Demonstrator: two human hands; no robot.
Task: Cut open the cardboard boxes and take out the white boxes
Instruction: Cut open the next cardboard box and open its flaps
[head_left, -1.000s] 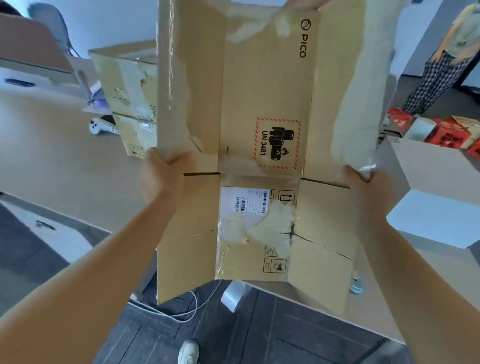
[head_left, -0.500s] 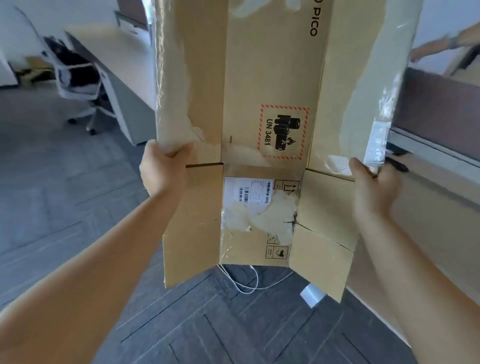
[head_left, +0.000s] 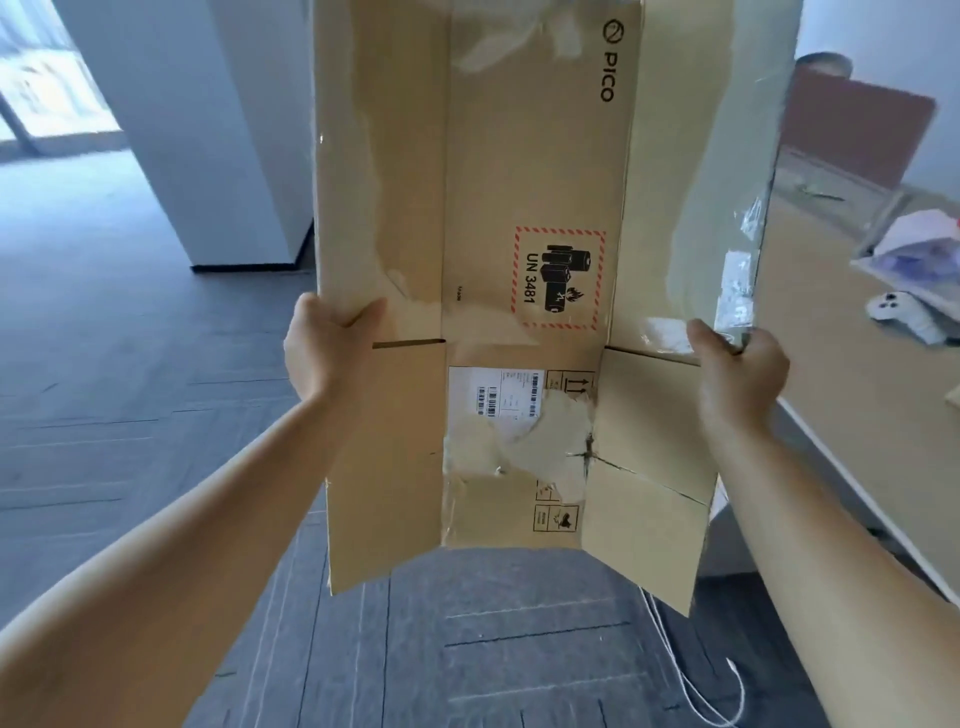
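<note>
Left hand (head_left: 332, 353) and right hand (head_left: 737, 369) gripping flattened brown cardboard box (head_left: 530, 260) held between them, now swung from the table (head_left: 852, 332) toward open floor, emptied, likely for discarding.

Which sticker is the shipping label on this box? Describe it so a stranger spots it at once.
Start from the flattened cardboard box held up by the left hand and right hand. Below the red-hatched UN 3481 mark sits the shipping label: the only white rectangle with barcodes, its lower right part torn.

The view has swung left, bringing a white pillar (head_left: 208, 130) into sight.
</note>
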